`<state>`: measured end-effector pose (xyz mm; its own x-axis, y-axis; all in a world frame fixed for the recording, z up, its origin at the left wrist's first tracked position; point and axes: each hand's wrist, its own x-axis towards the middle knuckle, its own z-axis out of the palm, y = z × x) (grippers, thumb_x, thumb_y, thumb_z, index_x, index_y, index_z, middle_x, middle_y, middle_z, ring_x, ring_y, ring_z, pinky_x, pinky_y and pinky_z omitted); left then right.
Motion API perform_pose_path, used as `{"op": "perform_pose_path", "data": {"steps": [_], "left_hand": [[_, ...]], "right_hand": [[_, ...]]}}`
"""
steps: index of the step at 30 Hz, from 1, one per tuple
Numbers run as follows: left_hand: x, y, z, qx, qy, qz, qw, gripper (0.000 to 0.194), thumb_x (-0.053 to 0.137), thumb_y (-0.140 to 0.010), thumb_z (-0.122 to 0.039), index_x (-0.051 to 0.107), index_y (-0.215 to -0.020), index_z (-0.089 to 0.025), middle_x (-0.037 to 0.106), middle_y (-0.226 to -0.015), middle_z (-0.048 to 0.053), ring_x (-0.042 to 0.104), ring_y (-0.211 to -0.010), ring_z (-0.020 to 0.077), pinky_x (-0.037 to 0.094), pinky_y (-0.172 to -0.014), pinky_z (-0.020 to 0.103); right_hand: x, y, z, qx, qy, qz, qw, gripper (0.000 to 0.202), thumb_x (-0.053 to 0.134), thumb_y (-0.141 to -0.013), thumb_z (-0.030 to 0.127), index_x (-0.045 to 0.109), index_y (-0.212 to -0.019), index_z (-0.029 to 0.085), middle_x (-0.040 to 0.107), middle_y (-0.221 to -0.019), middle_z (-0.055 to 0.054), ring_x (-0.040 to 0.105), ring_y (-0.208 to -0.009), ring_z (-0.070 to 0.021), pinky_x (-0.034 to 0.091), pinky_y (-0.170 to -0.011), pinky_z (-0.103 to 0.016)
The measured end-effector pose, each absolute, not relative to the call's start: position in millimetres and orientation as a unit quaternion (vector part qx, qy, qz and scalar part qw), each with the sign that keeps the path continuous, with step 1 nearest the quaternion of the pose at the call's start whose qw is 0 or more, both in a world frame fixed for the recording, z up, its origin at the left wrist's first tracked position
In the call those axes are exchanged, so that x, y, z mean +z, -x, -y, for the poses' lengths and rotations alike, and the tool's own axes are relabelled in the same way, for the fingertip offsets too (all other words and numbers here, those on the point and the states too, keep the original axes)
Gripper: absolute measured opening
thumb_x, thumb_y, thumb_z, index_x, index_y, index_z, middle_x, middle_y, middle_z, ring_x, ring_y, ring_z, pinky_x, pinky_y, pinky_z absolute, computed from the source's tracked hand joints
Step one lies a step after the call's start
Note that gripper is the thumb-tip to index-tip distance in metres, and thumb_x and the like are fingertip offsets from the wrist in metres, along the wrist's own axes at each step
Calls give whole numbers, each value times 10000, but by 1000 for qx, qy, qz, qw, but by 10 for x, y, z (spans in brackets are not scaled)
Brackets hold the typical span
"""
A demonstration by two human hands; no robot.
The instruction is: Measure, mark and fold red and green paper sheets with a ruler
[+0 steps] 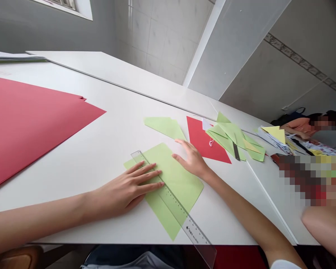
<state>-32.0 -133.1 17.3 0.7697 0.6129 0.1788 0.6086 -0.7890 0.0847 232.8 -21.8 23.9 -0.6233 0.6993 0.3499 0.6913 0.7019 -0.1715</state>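
A light green paper sheet (pixel 182 179) lies on the white table, with a clear ruler (pixel 184 220) laid diagonally across it. The ruler's lower end sticks out past the table's front edge. My left hand (pixel 137 183) rests flat with spread fingers on the ruler and the paper. Over the sheet's right upper edge is my right hand (pixel 192 158), thumb and fingers apart, holding nothing. Beyond it lies a smaller green piece (pixel 168 126), close to my right fingertips.
Large red sheets (pixel 30 123) cover the table's left side. A red piece (pixel 208 145), green scraps (pixel 226 134) and a dark cutter (pixel 236 151) lie right of centre. People sit at the far right, near yellow paper (pixel 277 134) and more scraps.
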Motion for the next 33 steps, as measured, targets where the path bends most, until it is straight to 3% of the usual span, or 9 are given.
{"op": "perform_pose_path", "data": {"steps": [3, 9, 12, 21, 33], "left_hand": [[157, 267, 1425, 102, -931, -349, 9, 604, 397, -919, -101, 412, -1475, -336, 357, -1560, 5, 319, -1461, 283, 292, -1186, 568], [181, 219, 1783, 143, -896, -421, -14, 481, 398, -967, -179, 501, -1415, -321, 464, -1505, 99, 386, -1427, 338, 369, -1110, 631], [189, 222, 1940, 155, -890, -428, -22, 477, 421, -956, -179, 508, -1410, -296, 496, -1464, 142, 416, -1407, 339, 396, -1094, 624], [250, 229, 2005, 192, -881, -432, 22, 547, 496, -897, -178, 483, -1430, -298, 452, -1389, 160, 415, -1363, 351, 397, -1097, 634], [258, 155, 2065, 194, -879, -433, 44, 546, 483, -883, -154, 482, -1420, -256, 430, -1368, 173, 381, -1377, 349, 423, -1077, 637]], "right_hand": [[162, -2081, 279, 58, 347, 926, 136, 644, 409, -995, 567, 344, -1537, 225, 320, -1616, -61, 259, -1507, -228, 271, -1221, -443], [68, -2065, 328, 93, 344, 930, 96, 569, 313, -1036, 518, 315, -1558, 291, 183, -1654, -44, 124, -1536, -223, 171, -1241, -499], [73, -2085, 345, 96, 349, 928, 87, 529, 319, -1037, 518, 352, -1535, 343, 164, -1659, -26, 107, -1538, -220, 168, -1239, -504], [121, -2099, 317, 104, 354, 927, 64, 603, 370, -992, 618, 335, -1536, 360, 126, -1665, -42, 92, -1538, -217, 161, -1239, -493], [124, -2106, 309, 100, 349, 929, 66, 587, 383, -999, 598, 343, -1533, 358, 135, -1666, -43, 99, -1539, -208, 155, -1242, -489]]}}
